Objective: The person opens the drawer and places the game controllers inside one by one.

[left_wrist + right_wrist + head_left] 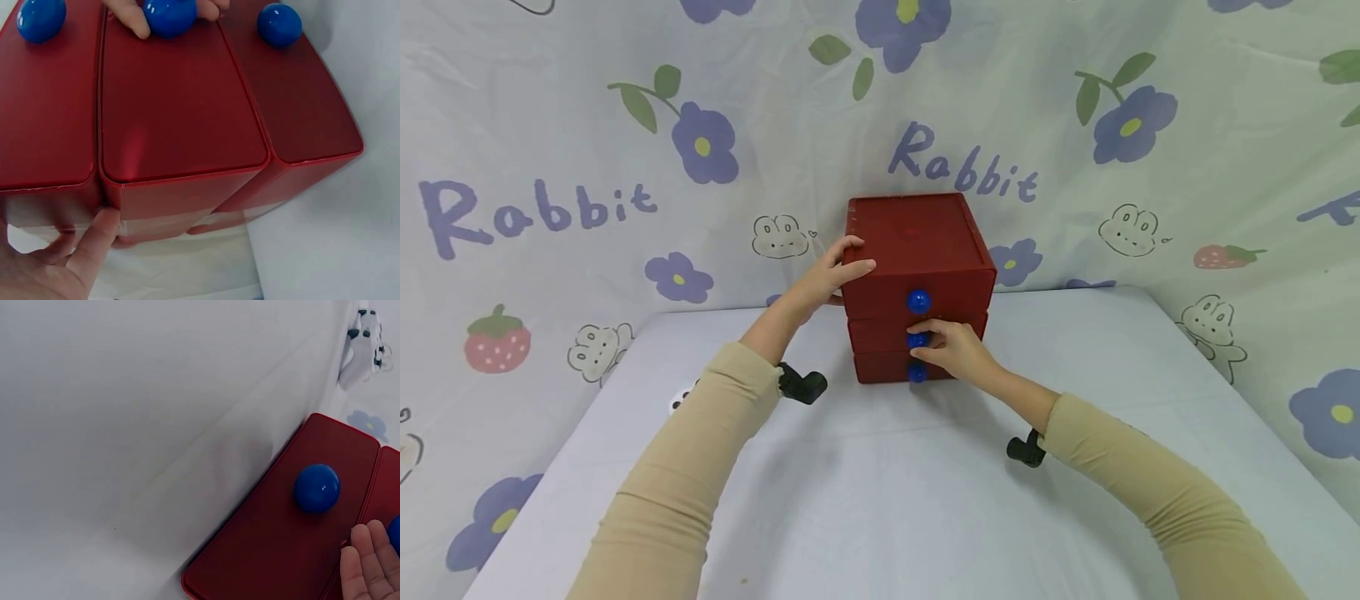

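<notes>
A white table [865, 500] spread out before me, and toward its back stood a red cabinet [913, 237] with three stacked drawers [181, 106]. It looked like stiff, smooth plastic, probably light enough to skid if merely tugged from the front, so a bracing hold at the side seemed wise. The left hand [822, 281] rested there, fingers spread against the left side near the front corner. The right hand [958, 348] pinched the middle blue knob [917, 340] between thumb and fingers, leaving the top knob [918, 302] and bottom knob [917, 372] free. Round and glossy, each would likely slip from a loose fingertip; gripping behind its widest part looked surest to me.
</notes>
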A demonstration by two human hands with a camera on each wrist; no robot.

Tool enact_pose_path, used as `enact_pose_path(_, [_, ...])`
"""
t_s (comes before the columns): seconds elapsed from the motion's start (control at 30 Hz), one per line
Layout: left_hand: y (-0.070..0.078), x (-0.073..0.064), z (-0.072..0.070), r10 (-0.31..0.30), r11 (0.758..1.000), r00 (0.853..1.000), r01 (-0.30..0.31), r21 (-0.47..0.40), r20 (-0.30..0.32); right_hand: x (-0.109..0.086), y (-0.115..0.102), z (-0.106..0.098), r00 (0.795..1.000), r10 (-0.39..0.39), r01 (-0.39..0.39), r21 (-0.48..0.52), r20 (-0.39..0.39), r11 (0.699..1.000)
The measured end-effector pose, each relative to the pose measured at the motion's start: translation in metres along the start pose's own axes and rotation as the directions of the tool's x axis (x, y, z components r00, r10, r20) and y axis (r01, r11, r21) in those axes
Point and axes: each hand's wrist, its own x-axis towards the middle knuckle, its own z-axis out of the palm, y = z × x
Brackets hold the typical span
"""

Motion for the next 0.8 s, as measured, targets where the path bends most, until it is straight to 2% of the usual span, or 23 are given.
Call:
enact_pose_path(0.23, [0.000,0.000,0.000,-0.001,1.000,1.000,0.001,0.000,-0.003,-0.001,-0.002,-0.006,0.999,-0.024,0.023,0.028,0.040,0.999])
enact_pose_path(0.53, [-0.002,0.002,0.000,-0.003,1.000,1.000,0.003,-0.008,-0.012,-0.015,-0.007,-0.011,0.991,0.050,-0.061,0.087,0.122,0.994])
enact_pose_path(0.8, [-0.001,0.000,0.000,0.006,1.000,1.000,-0.006,-0.009,-0.005,-0.029,-0.006,-0.010,0.986,0.043,-0.057,0.089,0.158,0.994])
